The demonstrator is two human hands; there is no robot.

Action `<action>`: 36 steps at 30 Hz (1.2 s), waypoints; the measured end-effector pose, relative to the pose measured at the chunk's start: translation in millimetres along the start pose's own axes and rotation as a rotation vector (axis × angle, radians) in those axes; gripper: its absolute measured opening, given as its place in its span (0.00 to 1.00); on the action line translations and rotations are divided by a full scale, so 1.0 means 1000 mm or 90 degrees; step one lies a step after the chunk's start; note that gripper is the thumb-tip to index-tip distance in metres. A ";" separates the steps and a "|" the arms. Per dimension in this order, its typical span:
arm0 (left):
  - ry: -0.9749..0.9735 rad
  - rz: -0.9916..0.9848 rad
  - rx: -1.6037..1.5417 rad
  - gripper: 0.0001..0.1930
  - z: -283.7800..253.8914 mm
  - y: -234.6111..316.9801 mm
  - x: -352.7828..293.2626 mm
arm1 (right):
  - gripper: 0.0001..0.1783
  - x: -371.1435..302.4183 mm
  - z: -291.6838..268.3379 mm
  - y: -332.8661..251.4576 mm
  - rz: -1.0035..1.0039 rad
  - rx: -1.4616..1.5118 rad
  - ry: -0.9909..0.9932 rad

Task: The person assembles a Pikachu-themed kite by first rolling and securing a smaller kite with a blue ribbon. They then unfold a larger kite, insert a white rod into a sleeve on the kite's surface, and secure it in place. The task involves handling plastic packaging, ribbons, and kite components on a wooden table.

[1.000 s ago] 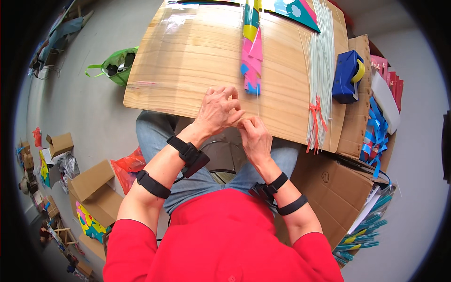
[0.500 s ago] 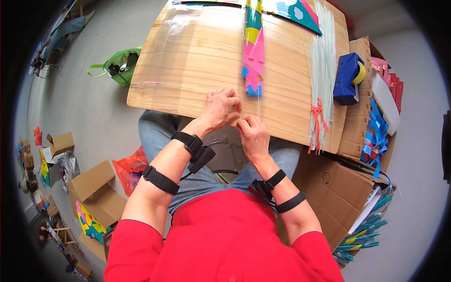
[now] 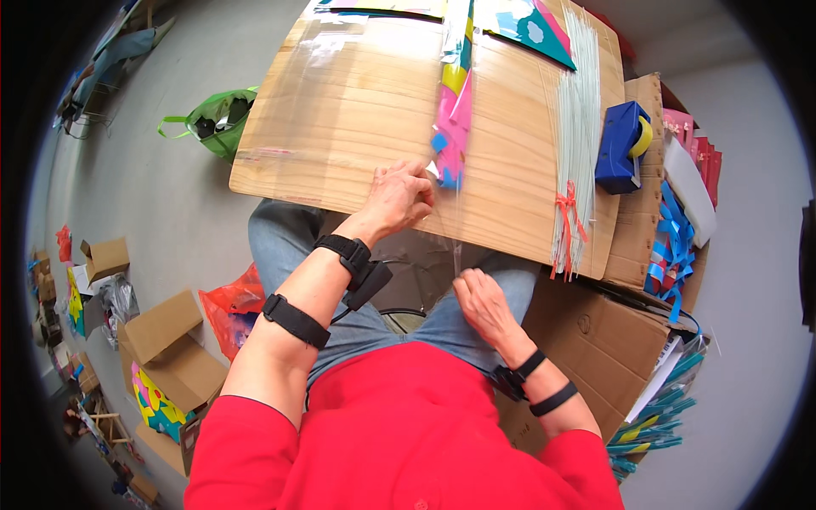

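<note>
A long, narrow bundle of folded sheet (image 3: 453,127) in pink, yellow, teal and blue lies on the wooden board, pointing at me; clear plastic shows along it. My left hand (image 3: 398,197) is over the board's front edge, fingers curled beside the bundle's near end. A small white corner (image 3: 432,169) shows at its fingertips; what they pinch, if anything, is hidden. Lower, above my lap, my right hand (image 3: 486,308) is closed on the end of a thin clear strip (image 3: 457,248), which runs up toward the bundle.
On the wooden board (image 3: 357,127) lie thin white rods (image 3: 578,127) tied with red string (image 3: 568,212), and flat colourful sheets (image 3: 531,30) at the far edge. A blue tape dispenser (image 3: 619,149) stands right, by cardboard boxes (image 3: 595,340). A green bag (image 3: 221,123) sits left on the floor.
My right hand has moved down and right, away from my left hand, drawing the clear strip toward my lap. The bundle's near end has shifted slightly toward me.
</note>
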State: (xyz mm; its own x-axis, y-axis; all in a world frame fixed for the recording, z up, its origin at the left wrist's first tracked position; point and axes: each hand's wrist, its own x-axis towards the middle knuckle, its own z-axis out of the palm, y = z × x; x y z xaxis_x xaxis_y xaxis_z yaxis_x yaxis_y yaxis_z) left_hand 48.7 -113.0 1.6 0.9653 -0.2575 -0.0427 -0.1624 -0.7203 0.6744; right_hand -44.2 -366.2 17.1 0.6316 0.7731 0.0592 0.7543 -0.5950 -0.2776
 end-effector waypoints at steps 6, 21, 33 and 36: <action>0.007 0.008 -0.024 0.06 -0.002 0.002 -0.001 | 0.05 -0.111 -0.043 0.001 0.172 0.069 -0.103; 0.012 0.349 0.257 0.25 -0.015 0.035 0.027 | 0.07 -0.053 -0.061 0.016 0.359 -0.111 0.040; -0.154 0.347 0.324 0.29 -0.006 0.016 0.006 | 0.16 0.040 0.022 0.010 0.747 0.888 0.069; -0.164 0.331 0.304 0.30 -0.011 0.012 0.006 | 0.15 0.041 0.025 0.010 0.735 0.848 0.093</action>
State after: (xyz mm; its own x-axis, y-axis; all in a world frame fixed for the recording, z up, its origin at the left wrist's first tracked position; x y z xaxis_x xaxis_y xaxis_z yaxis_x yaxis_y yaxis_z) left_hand 54.9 -115.9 17.2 0.6711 -0.7412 -0.0159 -0.7122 -0.6505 0.2638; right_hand -15.2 -335.6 -7.5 0.7519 0.0588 -0.6566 -0.6439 -0.1479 -0.7507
